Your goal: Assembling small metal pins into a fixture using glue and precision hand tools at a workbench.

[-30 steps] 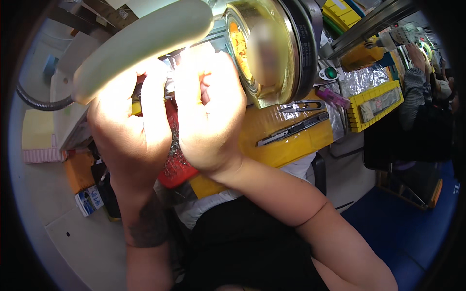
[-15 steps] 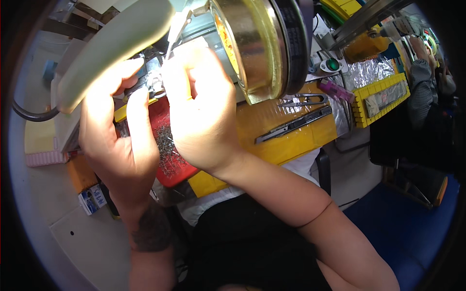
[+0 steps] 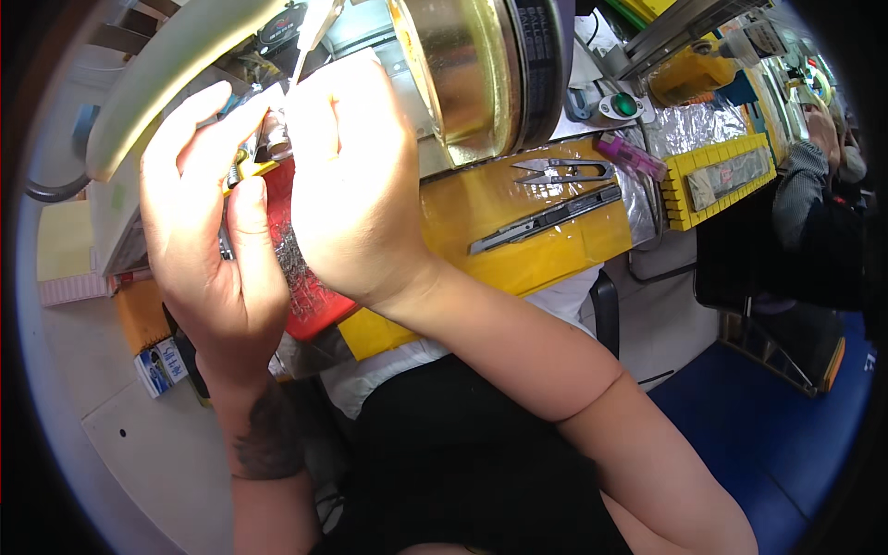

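Note:
Under the lamp, my left hand [image 3: 208,222] has its fingers stretched and apart beside a small metal fixture [image 3: 277,139]; one fingertip reaches its upper side. The thumb stands apart, lower down, close to a yellow strip [image 3: 254,173]. My right hand [image 3: 356,185] is closed just right of the fixture, its fingers curled and washed out by glare. What it pinches is hidden. A thin, pale pointed tool or rod [image 3: 313,37] stands just above those fingers; whether they touch it I cannot tell. Below both hands lies a red tray [image 3: 319,319] with many small metal pins.
A large brass-coloured cylinder [image 3: 467,79] stands right of my hands, and a curved lamp [image 3: 171,83] arches over the left. Thread snips [image 3: 564,172] and a utility knife [image 3: 546,219] lie on the yellow mat [image 3: 444,287]. A purple lighter [image 3: 632,156] and yellow tray [image 3: 675,208] sit farther right.
The whole view has shifted, with hands and bench slightly further left and up. My left fingers have straightened and spread near the fixture. My right hand remains closed beside it.

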A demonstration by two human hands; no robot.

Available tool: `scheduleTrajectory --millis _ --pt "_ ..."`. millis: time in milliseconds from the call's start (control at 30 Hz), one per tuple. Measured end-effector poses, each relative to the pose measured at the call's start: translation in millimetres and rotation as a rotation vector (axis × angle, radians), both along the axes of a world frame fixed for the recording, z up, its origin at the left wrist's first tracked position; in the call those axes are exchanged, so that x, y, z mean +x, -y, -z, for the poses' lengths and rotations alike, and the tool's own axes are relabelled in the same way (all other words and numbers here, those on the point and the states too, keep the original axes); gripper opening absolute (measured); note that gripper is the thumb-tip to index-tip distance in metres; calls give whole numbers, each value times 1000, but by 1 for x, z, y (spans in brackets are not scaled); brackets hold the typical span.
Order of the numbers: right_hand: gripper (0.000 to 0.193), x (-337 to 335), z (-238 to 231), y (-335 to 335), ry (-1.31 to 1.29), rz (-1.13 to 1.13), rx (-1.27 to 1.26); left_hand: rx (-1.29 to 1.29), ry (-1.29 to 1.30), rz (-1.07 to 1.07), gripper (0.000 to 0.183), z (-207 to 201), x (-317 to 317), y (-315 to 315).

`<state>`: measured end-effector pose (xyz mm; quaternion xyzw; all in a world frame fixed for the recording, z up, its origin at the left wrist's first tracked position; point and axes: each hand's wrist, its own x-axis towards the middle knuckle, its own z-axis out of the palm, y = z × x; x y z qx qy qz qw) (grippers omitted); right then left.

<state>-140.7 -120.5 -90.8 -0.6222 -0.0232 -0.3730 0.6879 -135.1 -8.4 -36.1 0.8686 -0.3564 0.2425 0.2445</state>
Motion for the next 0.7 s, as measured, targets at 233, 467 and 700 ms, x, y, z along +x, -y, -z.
scheduleTrajectory --millis 233,467,700 --pt "8 -2 -1 -1 -17 -46 116 -25 -3 -17 35 2 -2 2" --pt "8 0 3 3 68 134 -271 -104 -74 20 39 13 -2 -2" --pt "9 6 6 3 92 102 -301 -589 -358 180 56 49 1 8"
